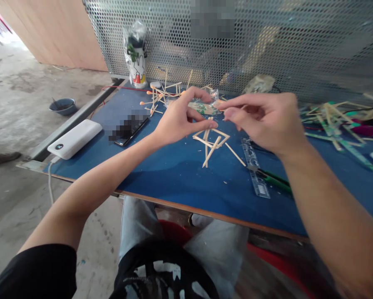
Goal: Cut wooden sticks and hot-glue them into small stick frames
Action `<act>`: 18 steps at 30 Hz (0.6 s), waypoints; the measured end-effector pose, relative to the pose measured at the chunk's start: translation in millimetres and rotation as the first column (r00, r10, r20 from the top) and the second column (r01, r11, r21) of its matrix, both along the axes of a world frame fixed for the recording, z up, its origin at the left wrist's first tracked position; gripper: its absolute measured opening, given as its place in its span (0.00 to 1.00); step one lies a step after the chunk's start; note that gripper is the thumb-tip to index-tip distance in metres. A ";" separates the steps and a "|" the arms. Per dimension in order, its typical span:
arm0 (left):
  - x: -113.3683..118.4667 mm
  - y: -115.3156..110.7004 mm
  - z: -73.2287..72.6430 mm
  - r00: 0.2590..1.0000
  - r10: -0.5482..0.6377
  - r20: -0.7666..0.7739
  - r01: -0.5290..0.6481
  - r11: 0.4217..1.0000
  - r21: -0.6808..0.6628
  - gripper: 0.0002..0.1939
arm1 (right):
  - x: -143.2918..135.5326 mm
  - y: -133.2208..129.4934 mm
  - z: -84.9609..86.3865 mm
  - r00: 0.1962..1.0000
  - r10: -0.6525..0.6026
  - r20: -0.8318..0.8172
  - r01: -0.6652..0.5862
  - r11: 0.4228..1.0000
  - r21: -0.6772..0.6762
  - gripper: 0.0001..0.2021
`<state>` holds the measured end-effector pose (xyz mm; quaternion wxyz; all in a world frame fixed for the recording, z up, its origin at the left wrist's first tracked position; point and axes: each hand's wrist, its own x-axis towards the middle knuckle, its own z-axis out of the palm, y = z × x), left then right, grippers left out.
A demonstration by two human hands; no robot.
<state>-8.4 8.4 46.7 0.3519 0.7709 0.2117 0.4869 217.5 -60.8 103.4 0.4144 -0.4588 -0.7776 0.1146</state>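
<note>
A small frame of thin wooden sticks stands on the blue table, with one stick leaning out to its right. My left hand is curved over the back of this frame, its thumb at the top of a stick and its fingers apart from the thumb. To the right, my right hand has thumb and fingers pinched close together; what is between them, if anything, is too small to name. Behind both hands lies a clear plastic bag of sticks, partly covered by them.
A clear ruler and a green-handled tool lie right of the frame. On the left are a phone and a white power bank. More stick structures, a wrapped cup and a mesh panel stand behind.
</note>
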 end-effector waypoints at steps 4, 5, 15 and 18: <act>2.3 -1.8 -0.8 1.000 0.009 0.000 -0.009 1.000 -0.001 0.32 | -13.1 4.1 0.4 0.999 0.049 0.023 -0.048 0.997 -0.057 0.09; 3.1 -2.2 -1.0 1.000 0.012 0.001 -0.012 1.000 0.002 0.33 | -12.5 5.5 -1.7 0.998 0.053 0.016 -0.052 0.996 -0.068 0.08; 0.0 -7.8 -0.8 0.991 0.045 -0.129 -0.041 0.999 0.034 0.37 | -12.0 6.6 -3.8 0.999 0.015 -0.039 -0.018 0.997 -0.074 0.08; -0.5 -8.3 -1.2 0.989 0.024 -0.146 -0.016 0.998 0.052 0.33 | -12.5 6.1 -4.5 1.000 0.006 -0.015 -0.007 0.997 -0.072 0.06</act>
